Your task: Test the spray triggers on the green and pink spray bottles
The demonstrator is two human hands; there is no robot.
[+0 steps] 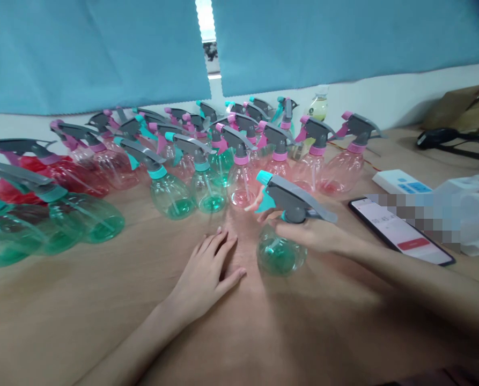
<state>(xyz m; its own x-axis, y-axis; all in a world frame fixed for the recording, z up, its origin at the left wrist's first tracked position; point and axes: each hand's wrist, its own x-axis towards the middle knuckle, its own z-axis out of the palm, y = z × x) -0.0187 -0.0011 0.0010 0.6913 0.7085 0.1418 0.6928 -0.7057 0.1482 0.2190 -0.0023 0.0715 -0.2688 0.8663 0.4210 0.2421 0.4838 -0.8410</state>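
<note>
My right hand point(311, 233) is wrapped round the neck of a green spray bottle point(281, 254) with a grey and turquoise spray head. This bottle is upright, nearer to me than the others. To its left, my left hand point(207, 268) lies flat on the wooden table point(231, 338) with its fingers apart and holds nothing. Beyond my hands stand two green spray bottles point(209, 193) point(172, 195) and a pink one point(242, 185). Several more pink and green bottles are crowded behind them, partly hiding one another.
At the left are more green bottles point(90, 220) and a red bottle point(78, 174). A phone point(400, 230), a white device point(402, 182) and clear plastic point(476, 214) lie at the right. Farther back are black glasses point(440, 139), a cardboard box point(460, 110) and a blue curtain point(102, 53).
</note>
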